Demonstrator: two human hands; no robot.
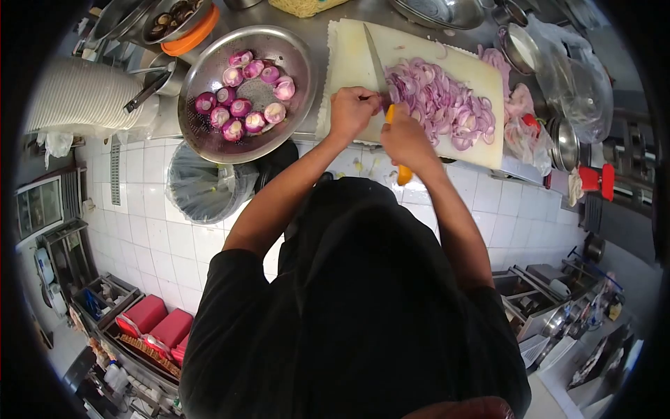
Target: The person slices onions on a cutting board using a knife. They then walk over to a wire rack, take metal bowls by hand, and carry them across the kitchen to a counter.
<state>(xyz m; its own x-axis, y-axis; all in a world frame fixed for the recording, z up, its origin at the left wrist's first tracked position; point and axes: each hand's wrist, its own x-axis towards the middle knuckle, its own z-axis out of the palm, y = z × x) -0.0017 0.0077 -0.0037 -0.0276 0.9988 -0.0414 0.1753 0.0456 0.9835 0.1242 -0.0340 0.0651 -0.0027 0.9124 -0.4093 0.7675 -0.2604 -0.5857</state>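
Observation:
My right hand (408,143) is wrapped round the yellow handle of a knife (377,63), whose long blade points away from me over the white cutting board (342,52). Just left of the blade, my left hand (354,112) has its fingers closed on a piece of red onion (377,105), mostly hidden by the fingers. A wide pile of sliced red onion (440,101) covers the board to the right of the knife. On the left, a perforated metal bowl (299,63) holds several peeled red onions (241,107).
Behind the metal bowl stands an orange bowl (192,36) under a steel one. Stacked white plates (84,98) are at the left. Plastic bags (572,84) and steel bowls lie right of the board. A lined bin (206,185) stands below the counter.

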